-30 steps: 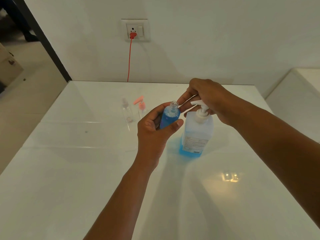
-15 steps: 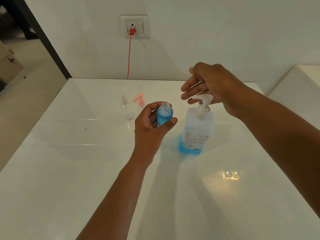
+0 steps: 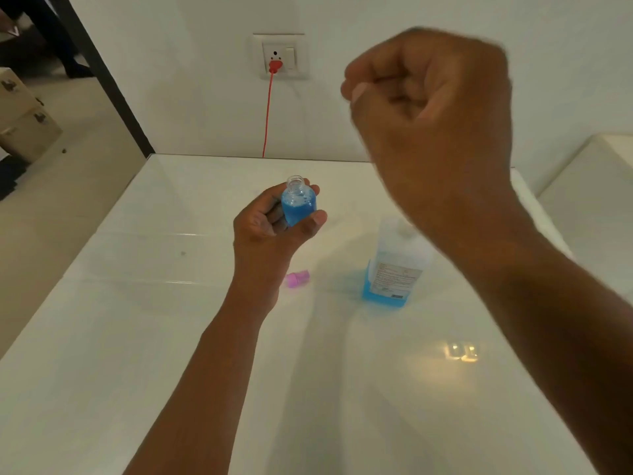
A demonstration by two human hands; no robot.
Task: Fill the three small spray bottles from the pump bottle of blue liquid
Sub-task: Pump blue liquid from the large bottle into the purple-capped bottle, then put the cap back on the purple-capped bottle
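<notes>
The left hand (image 3: 270, 228) holds a small bottle (image 3: 298, 205) upright above the table (image 3: 137, 337), fingers and thumb curled round its lower body. The bottle has no cap on its open neck and is filled with blue liquid nearly to the shoulder, with bubbles at the top. The right hand (image 3: 428, 97) is raised high, close to the camera and blurred, its fingers curled in on themselves with nothing visible in them. Under the right forearm the pump bottle (image 3: 394, 269) stands on the table to the right of the small bottle, well apart from it, its pump head hidden and only a shallow layer of blue at its base. A small pink cap (image 3: 298, 278) lies on the table between the left wrist and the pump bottle. On the far wall a red plug (image 3: 275, 66) sits in a socket, its cord hanging down behind the table.
</notes>
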